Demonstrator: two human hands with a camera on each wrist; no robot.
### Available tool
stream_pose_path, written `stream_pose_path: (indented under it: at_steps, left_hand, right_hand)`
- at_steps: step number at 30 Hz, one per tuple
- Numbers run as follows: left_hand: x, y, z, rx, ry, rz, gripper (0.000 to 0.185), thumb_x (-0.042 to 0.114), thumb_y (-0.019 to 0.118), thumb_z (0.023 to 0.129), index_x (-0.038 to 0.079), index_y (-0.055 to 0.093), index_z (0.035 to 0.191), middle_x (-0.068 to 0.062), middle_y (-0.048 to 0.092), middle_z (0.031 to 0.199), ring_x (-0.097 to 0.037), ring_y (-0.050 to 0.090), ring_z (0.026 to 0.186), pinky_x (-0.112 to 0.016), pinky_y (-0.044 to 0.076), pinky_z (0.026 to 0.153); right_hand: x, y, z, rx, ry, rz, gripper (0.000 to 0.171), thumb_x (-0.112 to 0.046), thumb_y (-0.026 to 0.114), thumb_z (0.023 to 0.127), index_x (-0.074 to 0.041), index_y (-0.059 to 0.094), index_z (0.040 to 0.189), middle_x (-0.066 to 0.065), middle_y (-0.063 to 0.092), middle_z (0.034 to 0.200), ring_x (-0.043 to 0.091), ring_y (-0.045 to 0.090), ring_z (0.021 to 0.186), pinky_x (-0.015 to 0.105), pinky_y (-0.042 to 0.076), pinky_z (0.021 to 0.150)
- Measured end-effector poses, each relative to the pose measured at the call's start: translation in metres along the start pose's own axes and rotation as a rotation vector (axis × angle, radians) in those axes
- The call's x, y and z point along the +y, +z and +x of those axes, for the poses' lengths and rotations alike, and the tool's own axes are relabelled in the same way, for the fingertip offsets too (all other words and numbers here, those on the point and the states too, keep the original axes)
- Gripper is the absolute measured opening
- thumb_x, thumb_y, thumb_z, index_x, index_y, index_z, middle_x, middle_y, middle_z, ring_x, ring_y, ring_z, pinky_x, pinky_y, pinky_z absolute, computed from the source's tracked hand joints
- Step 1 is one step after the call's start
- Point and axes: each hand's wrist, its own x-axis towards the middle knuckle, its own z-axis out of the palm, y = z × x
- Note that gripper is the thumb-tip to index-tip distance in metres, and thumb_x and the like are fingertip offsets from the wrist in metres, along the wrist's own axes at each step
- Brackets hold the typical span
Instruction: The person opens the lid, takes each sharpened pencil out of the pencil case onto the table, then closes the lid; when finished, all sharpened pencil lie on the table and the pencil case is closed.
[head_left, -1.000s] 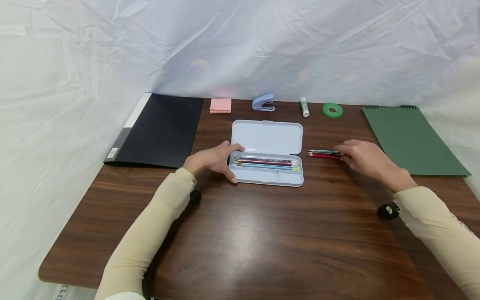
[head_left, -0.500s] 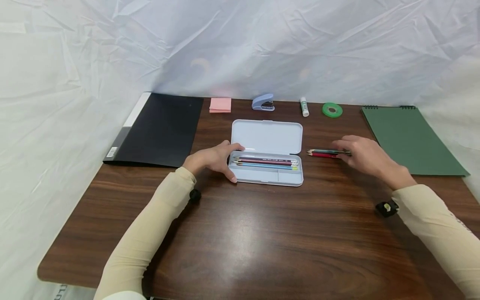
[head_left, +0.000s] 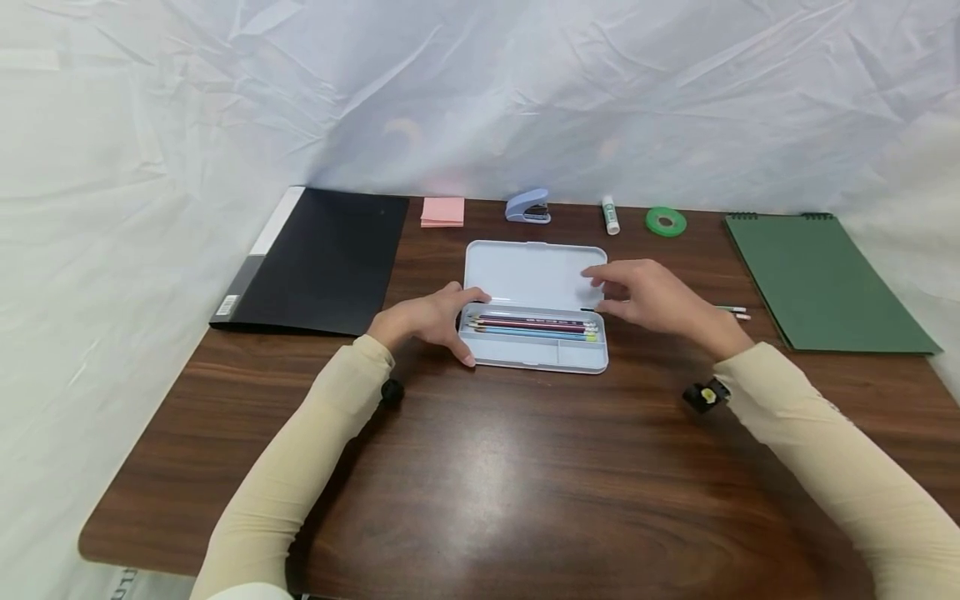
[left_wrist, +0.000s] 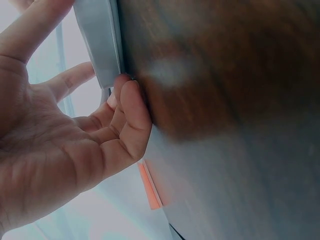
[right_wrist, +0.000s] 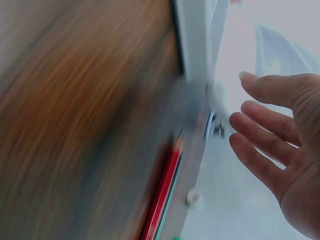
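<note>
A white pencil case lies with its lid raised at the back. Several pencils sit in its long rear compartment; the front compartments hold nothing visible. My left hand grips the case's left end, thumb at the front corner and index finger at the hinge side. My right hand hovers at the lid's right edge, fingers apart and holding nothing. In the right wrist view, a red pencil and a green pencil lie on the table; in the head view the right hand mostly hides them.
A black folder lies at left and a green spiral notepad at right. Along the back are pink sticky notes, a blue stapler, a glue stick and green tape. White sheeting hangs behind the table.
My right hand has let go of the two pencils on the table and moved left to the right side of the case. My left hand has stayed on the case.
</note>
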Motion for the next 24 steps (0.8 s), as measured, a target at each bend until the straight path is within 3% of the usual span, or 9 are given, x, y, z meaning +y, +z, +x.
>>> stream_pose_path:
  at_steps: [12,18,24]
  left_hand:
    - [0.000,-0.001,0.001,-0.001,0.004,-0.002,0.101,0.033,0.089,0.075,0.023,0.029,0.155,-0.016,0.035,0.138,-0.029,0.042,0.125,-0.045,0.039,0.106]
    - [0.001,0.000,0.001,0.000,0.011,-0.006,0.101,0.033,0.089,0.075,0.022,0.029,0.155,-0.016,0.035,0.137,-0.029,0.041,0.125,-0.045,0.038,0.107]
    - [0.002,0.000,0.001,-0.002,0.006,-0.002,0.101,0.034,0.089,0.075,0.023,0.029,0.155,-0.015,0.035,0.138,-0.029,0.041,0.126,-0.046,0.038,0.108]
  right_hand:
    - [-0.041,0.017,0.032,-0.166,-0.110,0.031,0.047,-0.013,0.076,0.088,-0.008,0.063,0.133,0.008,0.072,0.111,0.022,0.068,0.098,0.041,0.055,0.082]
    - [-0.052,0.025,0.040,-0.200,-0.147,0.023,0.043,-0.009,0.079,0.084,-0.006,0.068,0.125,0.007,0.074,0.098,0.020,0.067,0.087,0.041,0.054,0.079]
    - [-0.060,0.029,0.045,-0.214,-0.130,-0.021,0.041,-0.006,0.079,0.083,-0.007,0.069,0.123,0.007,0.076,0.098,0.019,0.069,0.086,0.043,0.054,0.081]
